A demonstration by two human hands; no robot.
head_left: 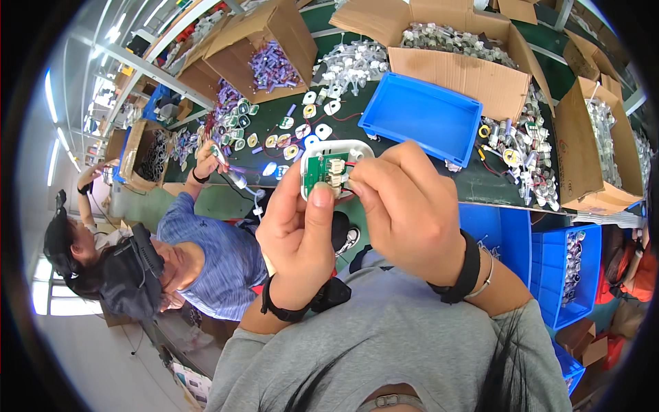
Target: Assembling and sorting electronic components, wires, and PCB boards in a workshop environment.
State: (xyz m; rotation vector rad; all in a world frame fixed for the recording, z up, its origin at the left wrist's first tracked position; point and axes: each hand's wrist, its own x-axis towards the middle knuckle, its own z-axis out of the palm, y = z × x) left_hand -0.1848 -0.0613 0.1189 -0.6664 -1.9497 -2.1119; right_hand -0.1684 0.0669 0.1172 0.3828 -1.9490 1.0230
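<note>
White housing (pixel 328 154) with a green circuit board (pixel 321 169) seated in it sits raised above the dark green surface (pixel 384 175), clenched in my left hand (pixel 298 233) with the thumb on its lower edge, while my right hand (pixel 405 206) pinches the small connector and thin red wires at the board's right side. I judge the step as wiring or seating the connector; the next move calls for a steady housing and fine fingertip pressure. Beyond lie cardboard boxes (pixel 473 69) of parts, a blue tray (pixel 420 117), loose white shells, and a co-worker (pixel 206 254) at my left.
</note>
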